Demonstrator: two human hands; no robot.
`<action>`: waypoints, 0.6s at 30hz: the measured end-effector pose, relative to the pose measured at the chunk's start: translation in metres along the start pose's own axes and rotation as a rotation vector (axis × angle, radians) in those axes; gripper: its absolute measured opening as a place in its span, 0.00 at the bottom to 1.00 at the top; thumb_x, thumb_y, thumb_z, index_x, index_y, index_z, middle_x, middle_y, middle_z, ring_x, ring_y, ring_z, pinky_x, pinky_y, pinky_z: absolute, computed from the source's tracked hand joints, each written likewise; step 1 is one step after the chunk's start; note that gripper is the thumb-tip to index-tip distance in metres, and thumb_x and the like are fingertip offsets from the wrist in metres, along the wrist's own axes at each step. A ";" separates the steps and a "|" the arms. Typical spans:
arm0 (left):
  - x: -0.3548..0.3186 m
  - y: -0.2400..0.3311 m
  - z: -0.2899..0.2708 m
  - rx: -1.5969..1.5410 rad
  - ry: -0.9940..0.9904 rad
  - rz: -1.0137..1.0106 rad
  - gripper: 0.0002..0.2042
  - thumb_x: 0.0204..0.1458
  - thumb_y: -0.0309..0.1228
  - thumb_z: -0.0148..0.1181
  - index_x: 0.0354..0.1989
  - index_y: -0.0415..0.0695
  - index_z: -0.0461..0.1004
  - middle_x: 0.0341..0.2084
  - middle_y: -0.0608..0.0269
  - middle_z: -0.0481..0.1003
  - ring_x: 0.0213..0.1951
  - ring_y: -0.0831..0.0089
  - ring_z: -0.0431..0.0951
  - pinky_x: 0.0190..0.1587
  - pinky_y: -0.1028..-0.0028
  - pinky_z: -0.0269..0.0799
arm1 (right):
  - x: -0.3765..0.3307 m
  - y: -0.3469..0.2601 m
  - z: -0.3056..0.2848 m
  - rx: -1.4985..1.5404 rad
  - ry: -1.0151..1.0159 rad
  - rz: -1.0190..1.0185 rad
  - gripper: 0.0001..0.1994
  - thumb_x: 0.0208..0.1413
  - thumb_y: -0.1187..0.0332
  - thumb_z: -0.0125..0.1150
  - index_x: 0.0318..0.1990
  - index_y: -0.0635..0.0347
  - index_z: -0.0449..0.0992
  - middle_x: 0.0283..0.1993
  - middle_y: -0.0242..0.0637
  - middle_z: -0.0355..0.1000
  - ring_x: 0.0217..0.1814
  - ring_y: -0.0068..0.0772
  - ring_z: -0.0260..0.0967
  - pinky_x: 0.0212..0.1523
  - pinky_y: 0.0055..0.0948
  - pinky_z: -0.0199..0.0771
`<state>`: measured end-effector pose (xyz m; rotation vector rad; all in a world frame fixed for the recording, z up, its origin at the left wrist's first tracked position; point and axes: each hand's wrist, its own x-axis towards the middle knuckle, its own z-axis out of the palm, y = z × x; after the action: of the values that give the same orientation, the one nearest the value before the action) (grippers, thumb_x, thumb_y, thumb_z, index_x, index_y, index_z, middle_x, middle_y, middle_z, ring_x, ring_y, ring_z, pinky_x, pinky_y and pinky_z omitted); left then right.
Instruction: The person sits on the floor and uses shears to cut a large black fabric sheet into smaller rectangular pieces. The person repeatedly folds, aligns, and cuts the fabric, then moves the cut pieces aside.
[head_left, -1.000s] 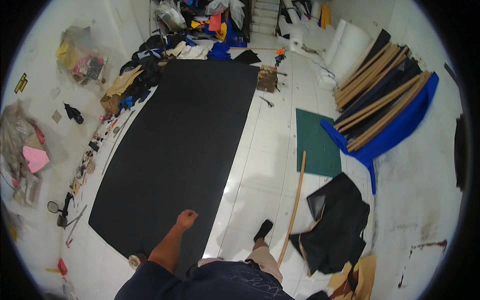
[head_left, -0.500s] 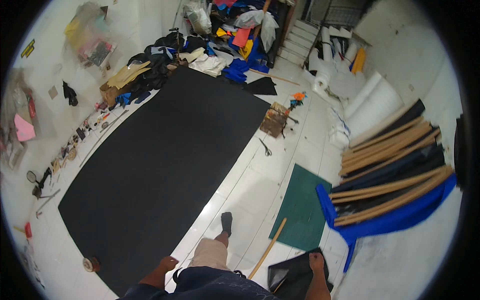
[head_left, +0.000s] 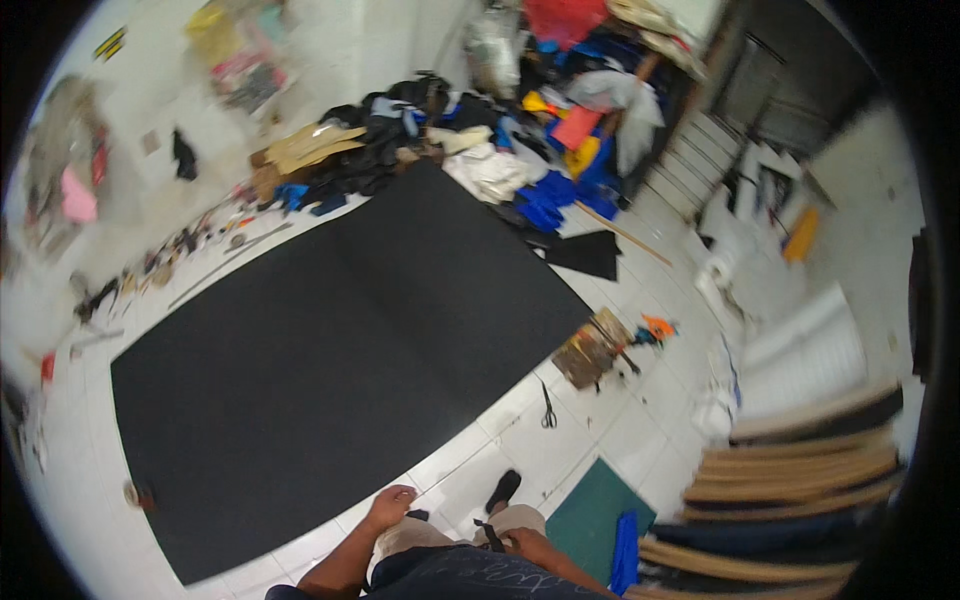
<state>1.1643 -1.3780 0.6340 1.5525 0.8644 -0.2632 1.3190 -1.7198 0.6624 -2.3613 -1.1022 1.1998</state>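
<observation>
A large black sheet (head_left: pixel 340 370) lies spread over the tiled floor in front of me and to my left. My left hand (head_left: pixel 393 507) hangs near its close edge, fingers curled in, with nothing visible in them. My right hand (head_left: pixel 522 545) is low in front of my thigh, beside a short dark strip (head_left: pixel 488 535) that hangs at my waist. Blur hides its fingers, and whether it touches the strip I cannot tell. A pair of black-handled scissors (head_left: pixel 548 408) rests on the tiles beyond my feet.
A stained box-like block (head_left: pixel 592 348) stands at the sheet's right corner. A green mat (head_left: pixel 600 510) lies right of my feet, beside brown rolls (head_left: pixel 790 485). Fabric scraps (head_left: pixel 500 170) are heaped at the back. A tape roll (head_left: pixel 133 494) sits at the sheet's left edge.
The view has turned, so the floor things appear shifted. My right hand has come in from the far right to the front of my body. A dark-shod foot now shows farther forward.
</observation>
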 end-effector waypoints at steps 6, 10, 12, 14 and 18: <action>0.033 0.005 0.123 0.757 -0.203 -0.057 0.18 0.55 0.43 0.50 0.39 0.42 0.81 0.38 0.47 0.80 0.44 0.48 0.79 0.52 0.54 0.71 | 0.086 0.083 -0.164 -0.333 -0.318 -0.117 0.23 0.58 0.49 0.55 0.51 0.58 0.76 0.48 0.52 0.75 0.51 0.57 0.72 0.52 0.48 0.71; 0.005 -0.019 0.202 0.390 -0.004 -0.210 0.16 0.58 0.38 0.51 0.45 0.39 0.78 0.37 0.49 0.79 0.39 0.56 0.80 0.47 0.60 0.74 | 0.113 0.176 -0.207 -0.228 -0.792 -0.154 0.20 0.59 0.50 0.56 0.48 0.57 0.77 0.47 0.52 0.74 0.52 0.54 0.72 0.54 0.48 0.70; 0.015 -0.009 0.221 0.371 0.011 -0.275 0.16 0.58 0.37 0.53 0.46 0.39 0.77 0.36 0.50 0.79 0.38 0.57 0.79 0.45 0.61 0.74 | 0.096 0.228 -0.210 0.012 -0.890 -0.314 0.19 0.59 0.52 0.56 0.48 0.57 0.76 0.46 0.53 0.74 0.52 0.52 0.72 0.53 0.47 0.70; 0.041 -0.007 0.243 0.357 0.024 -0.292 0.15 0.58 0.36 0.54 0.47 0.39 0.77 0.35 0.51 0.78 0.37 0.58 0.78 0.43 0.62 0.73 | 0.115 0.240 -0.218 0.054 -1.046 -0.298 0.19 0.59 0.53 0.57 0.48 0.57 0.75 0.46 0.52 0.74 0.52 0.52 0.72 0.53 0.46 0.70; 0.120 -0.042 0.265 0.338 0.082 -0.293 0.15 0.57 0.35 0.57 0.49 0.40 0.75 0.34 0.53 0.77 0.34 0.61 0.76 0.39 0.63 0.72 | 0.235 0.245 -0.190 0.054 -1.368 -0.431 0.18 0.59 0.54 0.57 0.49 0.58 0.74 0.46 0.50 0.75 0.53 0.50 0.72 0.53 0.44 0.70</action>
<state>1.3031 -1.5825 0.4756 1.7537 1.1583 -0.5844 1.6779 -1.6943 0.5143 -0.8869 -1.6784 2.5886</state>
